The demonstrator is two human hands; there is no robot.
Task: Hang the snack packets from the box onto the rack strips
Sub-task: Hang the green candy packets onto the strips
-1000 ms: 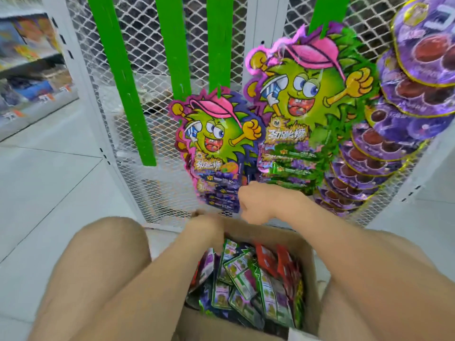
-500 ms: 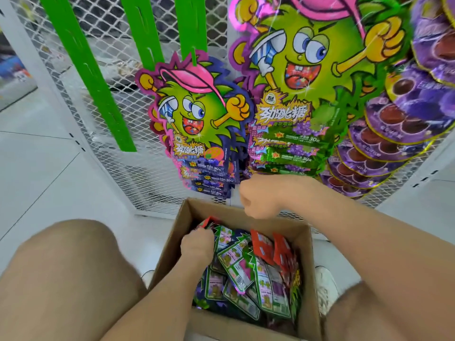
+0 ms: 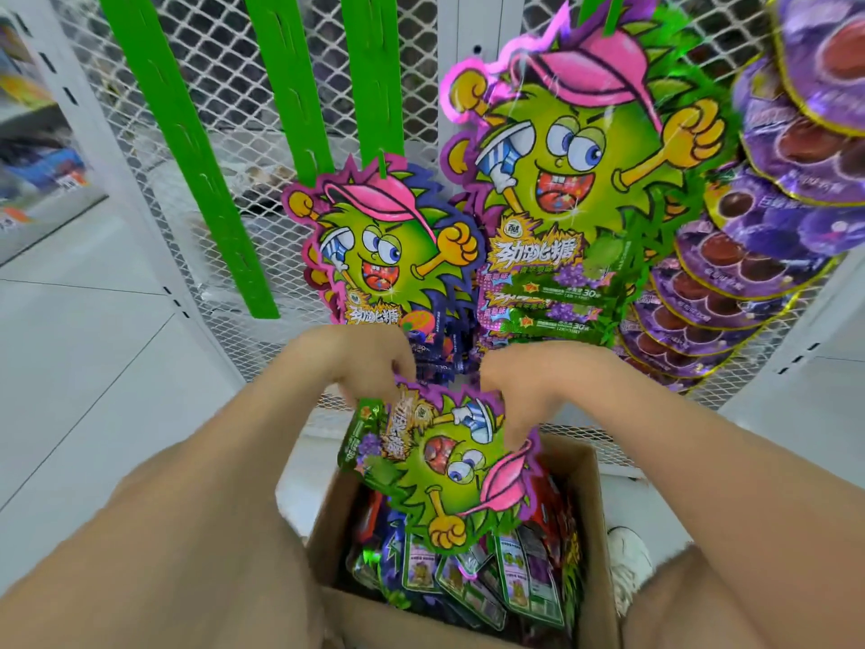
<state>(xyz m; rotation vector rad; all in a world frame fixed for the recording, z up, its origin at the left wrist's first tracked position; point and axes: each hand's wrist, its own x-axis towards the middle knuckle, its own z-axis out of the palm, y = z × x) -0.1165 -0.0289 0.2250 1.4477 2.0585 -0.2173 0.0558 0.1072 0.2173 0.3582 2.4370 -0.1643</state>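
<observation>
Grip: left hand (image 3: 370, 367) and right hand (image 3: 529, 391) pinch upside-down snack packet (image 3: 444, 475); fingers blurred; box (image 3: 587, 508) partly hidden.

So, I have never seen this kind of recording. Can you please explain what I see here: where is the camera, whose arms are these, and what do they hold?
There is no machine here. A person wears one camera on the head, so the picture looks forward and down, as their own eyes would. The left hand and the right hand together hold one snack packet with a green cartoon figure, turned upside down, above an open cardboard box that holds more packets. Behind it stands a wire mesh rack with green strips. Some strips already carry hung packets of the same kind, and purple grape packets hang at the right. The two strips at the left are bare.
</observation>
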